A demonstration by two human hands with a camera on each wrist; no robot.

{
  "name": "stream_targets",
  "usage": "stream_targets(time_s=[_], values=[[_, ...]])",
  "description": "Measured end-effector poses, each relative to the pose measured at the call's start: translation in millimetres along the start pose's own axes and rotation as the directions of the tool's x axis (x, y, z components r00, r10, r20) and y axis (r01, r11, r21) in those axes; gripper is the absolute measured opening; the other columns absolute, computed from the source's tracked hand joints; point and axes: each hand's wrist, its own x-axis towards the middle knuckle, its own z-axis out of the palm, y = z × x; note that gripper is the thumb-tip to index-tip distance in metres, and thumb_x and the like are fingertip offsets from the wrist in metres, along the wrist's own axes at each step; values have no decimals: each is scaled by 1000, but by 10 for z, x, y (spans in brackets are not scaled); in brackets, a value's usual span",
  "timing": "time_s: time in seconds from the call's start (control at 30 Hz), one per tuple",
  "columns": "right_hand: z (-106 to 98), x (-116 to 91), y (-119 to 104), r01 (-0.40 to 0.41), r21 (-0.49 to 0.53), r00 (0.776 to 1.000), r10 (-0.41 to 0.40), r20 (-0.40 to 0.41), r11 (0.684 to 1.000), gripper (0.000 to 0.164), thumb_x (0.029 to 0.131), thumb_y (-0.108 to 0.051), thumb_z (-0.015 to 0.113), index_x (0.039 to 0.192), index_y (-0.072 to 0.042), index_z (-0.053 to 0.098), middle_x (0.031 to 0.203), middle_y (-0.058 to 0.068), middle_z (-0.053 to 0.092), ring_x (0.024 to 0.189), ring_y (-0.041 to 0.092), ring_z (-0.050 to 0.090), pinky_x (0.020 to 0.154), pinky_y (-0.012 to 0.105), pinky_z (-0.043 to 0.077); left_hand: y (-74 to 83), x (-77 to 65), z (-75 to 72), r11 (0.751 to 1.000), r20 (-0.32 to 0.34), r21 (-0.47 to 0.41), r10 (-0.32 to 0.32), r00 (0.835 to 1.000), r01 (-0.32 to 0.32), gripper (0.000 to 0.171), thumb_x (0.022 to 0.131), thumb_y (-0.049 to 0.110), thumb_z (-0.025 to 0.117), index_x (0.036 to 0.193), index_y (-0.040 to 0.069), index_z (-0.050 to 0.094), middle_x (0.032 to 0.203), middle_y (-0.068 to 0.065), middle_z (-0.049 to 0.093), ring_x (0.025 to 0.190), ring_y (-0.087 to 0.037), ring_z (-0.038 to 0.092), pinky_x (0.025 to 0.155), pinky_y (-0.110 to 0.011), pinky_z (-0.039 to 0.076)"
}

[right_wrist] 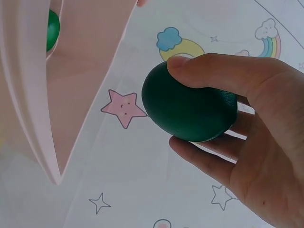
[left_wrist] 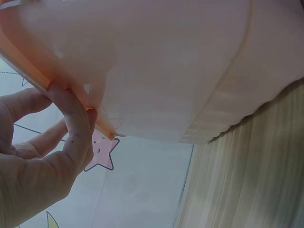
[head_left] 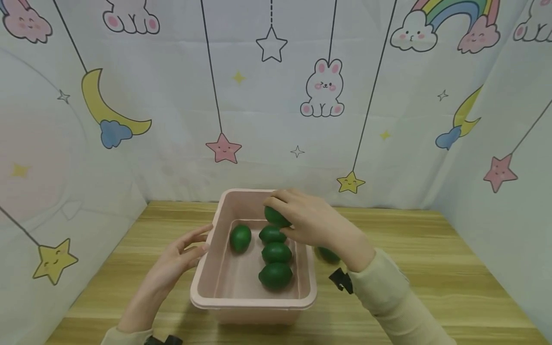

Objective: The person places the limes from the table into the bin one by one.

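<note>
A pink plastic bin [head_left: 252,303] stands on the table. Inside it lie several green limes, one alone at the left [head_left: 240,238] and a row at the right with this lime [head_left: 275,276] nearest the front. My right hand [head_left: 308,218] is over the bin's right rear part and grips another lime [right_wrist: 187,102] between thumb and fingers, above the row. My left hand [head_left: 183,254] is at the bin's left rim, its fingertips touching the rim's outer edge [left_wrist: 35,78], fingers lightly bent.
Another lime [head_left: 329,255] lies on the table just right of the bin, partly hidden by the right forearm. The wooden table [head_left: 409,268] meets a patterned cloth backdrop [head_left: 172,96] at the back and both sides.
</note>
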Motion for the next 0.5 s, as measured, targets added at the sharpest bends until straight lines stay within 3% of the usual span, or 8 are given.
stream_targets(time_s=[0.3, 0.5], values=[[1, 126, -54, 55, -33, 998, -54, 28, 998, 52, 83, -24, 75, 131, -20, 53, 132, -1, 56, 121, 19, 54, 101, 37, 48, 10, 5, 0, 1000, -1, 2, -4, 1000, 4, 59, 97, 30, 56, 150, 16, 34, 144, -19, 39, 109, -2, 58, 90, -22, 49], [30, 190, -84, 119, -74, 993, -119, 5, 990, 49, 83, -22, 74, 127, -19, 55, 128, -2, 58, 116, 18, 57, 99, 38, 48, 6, 2, -7, 1000, 2, 2, -7, 1000, 7, 58, 98, 30, 56, 150, 16, 34, 144, -19, 39, 109, -2, 58, 90, -22, 48]])
